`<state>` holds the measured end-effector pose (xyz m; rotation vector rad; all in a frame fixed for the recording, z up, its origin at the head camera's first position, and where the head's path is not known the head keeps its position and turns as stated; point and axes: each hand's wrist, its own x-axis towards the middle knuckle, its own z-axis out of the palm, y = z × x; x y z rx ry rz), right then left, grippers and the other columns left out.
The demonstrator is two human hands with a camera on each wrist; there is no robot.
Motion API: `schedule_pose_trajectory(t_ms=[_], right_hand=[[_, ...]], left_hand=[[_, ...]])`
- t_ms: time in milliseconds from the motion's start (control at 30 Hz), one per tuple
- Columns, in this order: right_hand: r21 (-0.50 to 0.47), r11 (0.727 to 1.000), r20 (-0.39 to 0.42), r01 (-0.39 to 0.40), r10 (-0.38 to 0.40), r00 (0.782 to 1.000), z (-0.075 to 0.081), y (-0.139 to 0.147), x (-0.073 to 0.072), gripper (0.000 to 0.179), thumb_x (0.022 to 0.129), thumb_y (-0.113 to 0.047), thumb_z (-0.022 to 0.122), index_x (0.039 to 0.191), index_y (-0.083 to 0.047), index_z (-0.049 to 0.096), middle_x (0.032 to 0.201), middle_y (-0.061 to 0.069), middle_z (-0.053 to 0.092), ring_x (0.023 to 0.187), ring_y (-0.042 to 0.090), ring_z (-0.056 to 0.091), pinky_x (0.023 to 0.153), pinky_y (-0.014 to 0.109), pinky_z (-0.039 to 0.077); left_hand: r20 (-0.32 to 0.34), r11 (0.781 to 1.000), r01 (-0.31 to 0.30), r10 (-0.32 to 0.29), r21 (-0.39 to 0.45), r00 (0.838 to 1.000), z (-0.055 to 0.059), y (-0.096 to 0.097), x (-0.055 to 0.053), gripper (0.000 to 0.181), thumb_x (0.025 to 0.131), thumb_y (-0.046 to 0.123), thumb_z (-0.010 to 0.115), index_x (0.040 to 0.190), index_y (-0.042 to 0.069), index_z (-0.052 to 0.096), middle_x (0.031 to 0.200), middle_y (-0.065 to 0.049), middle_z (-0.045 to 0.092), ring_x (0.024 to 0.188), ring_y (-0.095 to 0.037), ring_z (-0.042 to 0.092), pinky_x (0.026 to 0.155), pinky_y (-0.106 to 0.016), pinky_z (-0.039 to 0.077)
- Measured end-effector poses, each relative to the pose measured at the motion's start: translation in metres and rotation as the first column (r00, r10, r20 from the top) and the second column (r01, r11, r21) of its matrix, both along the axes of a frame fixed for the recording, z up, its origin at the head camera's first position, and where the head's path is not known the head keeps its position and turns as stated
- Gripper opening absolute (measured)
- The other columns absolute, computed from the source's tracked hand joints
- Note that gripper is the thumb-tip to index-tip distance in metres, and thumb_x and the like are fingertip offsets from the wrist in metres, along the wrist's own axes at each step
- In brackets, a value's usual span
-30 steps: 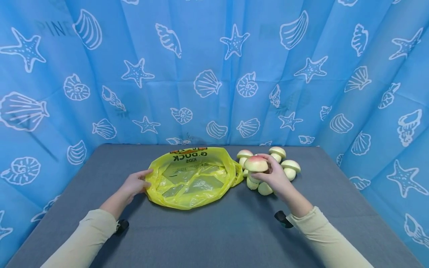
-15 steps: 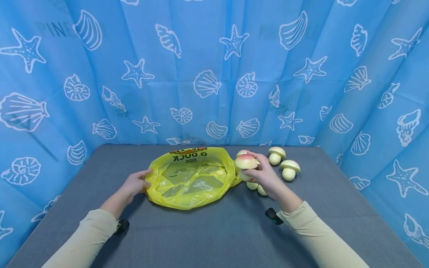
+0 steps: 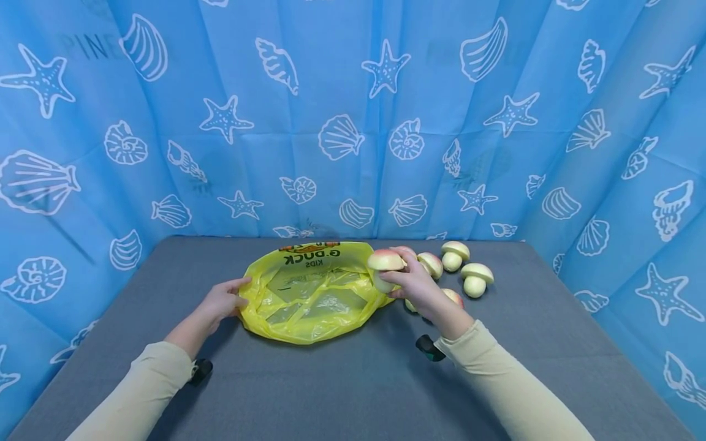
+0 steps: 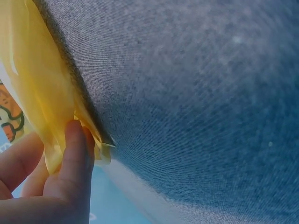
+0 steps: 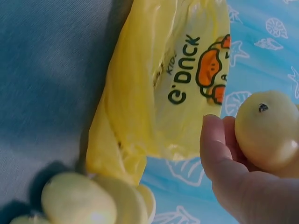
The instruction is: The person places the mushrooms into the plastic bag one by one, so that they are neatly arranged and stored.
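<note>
A yellow plastic bag (image 3: 314, 331) lies with its mouth spread wide on the table, printed with dark lettering and an orange cartoon. My left hand (image 3: 222, 302) pinches the bag's left rim; the left wrist view shows the thin plastic (image 4: 37, 79) between thumb and fingers. In my right hand (image 3: 421, 288) is a toy mushroom (image 3: 385, 260) with a pinkish cap and pale stem, held just above the bag's right edge. The right wrist view shows the mushroom's rounded stem end (image 5: 268, 130) by the fingers, with the bag (image 5: 135, 93) beyond.
Several more mushrooms (image 3: 477, 279) stand or lie right of the bag, some partly hidden behind my right hand. A grey cloth covers the table (image 3: 331, 392). A blue curtain (image 3: 353, 92) with white shells and starfish hangs behind.
My right hand has carried the mushroom leftward from the group to the bag's right edge, uncovering other mushrooms. The left hand and the bag have stayed about where they were.
</note>
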<state>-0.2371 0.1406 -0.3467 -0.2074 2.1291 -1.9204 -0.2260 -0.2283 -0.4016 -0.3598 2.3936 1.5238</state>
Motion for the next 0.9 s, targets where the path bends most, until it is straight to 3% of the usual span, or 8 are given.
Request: schedule_pose_trajectory(t_ms=[467, 667, 900], right_hand=[[-0.048, 0.999, 0.111, -0.006, 0.011, 0.994, -0.001, -0.028, -0.007, 0.067, 0.096, -0.008, 0.055, 0.152, -0.002, 0.020, 0.139, 0.024, 0.039, 0.116, 0.032, 0.049, 0.093, 0.057, 0.045], [-0.038, 0.999, 0.139, 0.007, -0.001, 0.990, 0.000, -0.038, -0.009, 0.072, 0.095, -0.009, 0.057, 0.153, -0.003, 0.016, 0.136, 0.024, 0.042, 0.110, 0.031, 0.052, 0.092, 0.054, 0.047], [-0.021, 0.999, 0.169, 0.033, -0.029, 0.985, 0.001, -0.048, -0.011, 0.070, 0.094, -0.009, 0.060, 0.152, -0.003, 0.020, 0.130, 0.022, 0.047, 0.098, 0.025, 0.055, 0.089, 0.051, 0.048]], left_hand=[[0.011, 1.000, 0.001, -0.001, 0.017, 1.000, 0.000, 0.001, 0.000, 0.061, 0.095, -0.005, 0.044, 0.153, 0.003, 0.026, 0.157, -0.029, 0.012, 0.140, -0.046, 0.020, 0.104, -0.055, 0.036], [0.006, 1.000, 0.004, -0.004, 0.000, 1.000, 0.001, 0.001, 0.001, 0.061, 0.095, -0.006, 0.044, 0.152, 0.002, 0.026, 0.156, -0.030, 0.012, 0.139, -0.046, 0.021, 0.105, -0.055, 0.035], [0.000, 1.000, 0.015, -0.015, -0.004, 1.000, 0.001, 0.002, 0.000, 0.062, 0.093, -0.006, 0.044, 0.152, 0.002, 0.027, 0.156, -0.030, 0.012, 0.140, -0.046, 0.019, 0.105, -0.056, 0.034]])
